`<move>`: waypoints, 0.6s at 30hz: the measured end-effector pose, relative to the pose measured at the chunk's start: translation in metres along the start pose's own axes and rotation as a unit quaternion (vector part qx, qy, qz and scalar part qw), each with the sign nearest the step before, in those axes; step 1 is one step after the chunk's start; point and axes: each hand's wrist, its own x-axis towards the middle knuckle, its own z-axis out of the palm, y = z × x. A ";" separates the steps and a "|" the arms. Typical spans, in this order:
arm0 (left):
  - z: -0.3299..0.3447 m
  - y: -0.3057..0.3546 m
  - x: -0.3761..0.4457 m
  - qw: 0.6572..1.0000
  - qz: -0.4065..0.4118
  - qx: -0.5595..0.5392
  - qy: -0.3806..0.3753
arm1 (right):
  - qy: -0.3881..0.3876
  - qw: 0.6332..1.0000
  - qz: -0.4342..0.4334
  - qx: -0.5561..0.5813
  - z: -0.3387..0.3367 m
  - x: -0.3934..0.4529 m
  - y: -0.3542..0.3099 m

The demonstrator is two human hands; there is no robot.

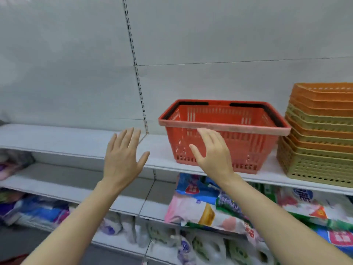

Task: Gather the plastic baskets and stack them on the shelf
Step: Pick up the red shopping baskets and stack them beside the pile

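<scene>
A red plastic shopping basket (238, 138) with black handles folded down stands upright on the white top shelf (76, 139). To its right rises a stack of several orange and tan slotted baskets (321, 134), nested in one another. My right hand (212, 152) hovers in front of the red basket's near wall, fingers spread, holding nothing. My left hand (124, 155) is raised to the left of the basket, over the bare shelf board, palm forward and empty.
The shelf below holds colourful soft packs (210, 205) on the right and a bare board on the left. Lower down lie more bagged goods (44, 209). A slotted metal upright (138, 79) runs up the white back wall.
</scene>
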 end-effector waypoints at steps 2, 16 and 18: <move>-0.010 -0.013 -0.034 1.000 -0.015 0.019 -0.008 | -0.027 0.999 -0.022 0.030 0.018 -0.016 -0.027; -0.018 -0.176 -0.269 0.949 -0.231 0.132 -0.172 | -0.281 0.942 -0.095 0.154 0.188 -0.147 -0.225; -0.013 -0.202 -0.302 0.933 -0.261 0.139 -0.204 | -0.315 0.931 -0.097 0.159 0.213 -0.169 -0.249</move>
